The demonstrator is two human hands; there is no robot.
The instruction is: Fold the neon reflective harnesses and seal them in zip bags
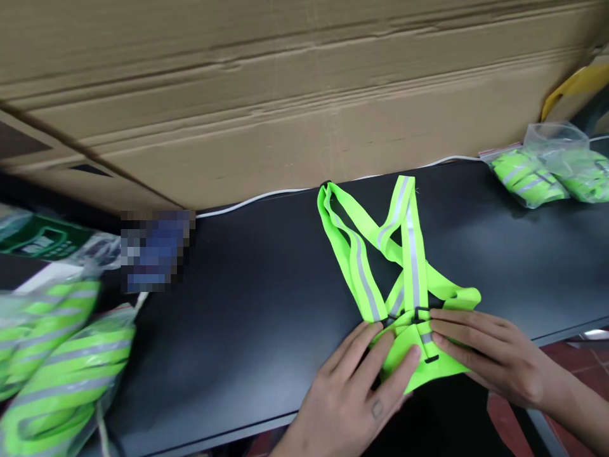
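A neon-green strap vest with grey reflective stripes (380, 254) lies spread on the black table (247, 304), its two long loops reaching toward the back. My left hand (354, 387) rests on its near end with fingers stretched flat, pressing the fabric at the table's front edge. My right hand (485, 352) lies beside it, fingers extended over the waist band by a small black buckle (421, 312). Both hands press on the vest, and I cannot see either one gripping it.
Bagged green vests (547, 168) lie at the back right. More bagged vests (57, 374) pile up at the left front. Large cardboard sheets (285, 95) wall off the back, with a white cable (257, 198) along their foot. A blurred blue item (155, 251) sits left.
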